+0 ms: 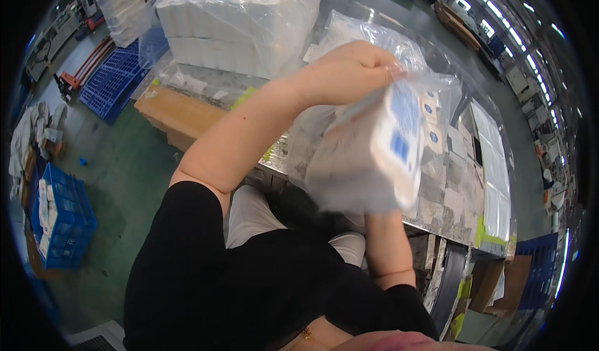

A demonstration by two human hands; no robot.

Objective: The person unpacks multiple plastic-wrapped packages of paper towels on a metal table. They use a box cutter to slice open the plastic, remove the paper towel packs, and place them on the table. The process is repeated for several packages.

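- Pack: white bundle [349,164] in a clear bag [438,83], held up over the near edge of the desk [440,207], toward 3 o'clock of centre; motion blur.
- Label: blue print on its right-hand face; smeared, wording unreadable.
- Orientation: printed face turned toward 3 o'clock; long axis seems to run 1 to 7 o'clock, edges too soft to be sure.
- Left hand [359,67]: closed, gripping the bag near the pack's 12 o'clock end.
- Right hand: hidden behind the pack's 6 o'clock end; grip cannot be told. Forearm [388,245] visible below.
- Other labels: round blue marks on white packs [429,123], 2 o'clock; small blue mark on a large wrapped stack [231,30], 11 o'clock. Lettering too small.
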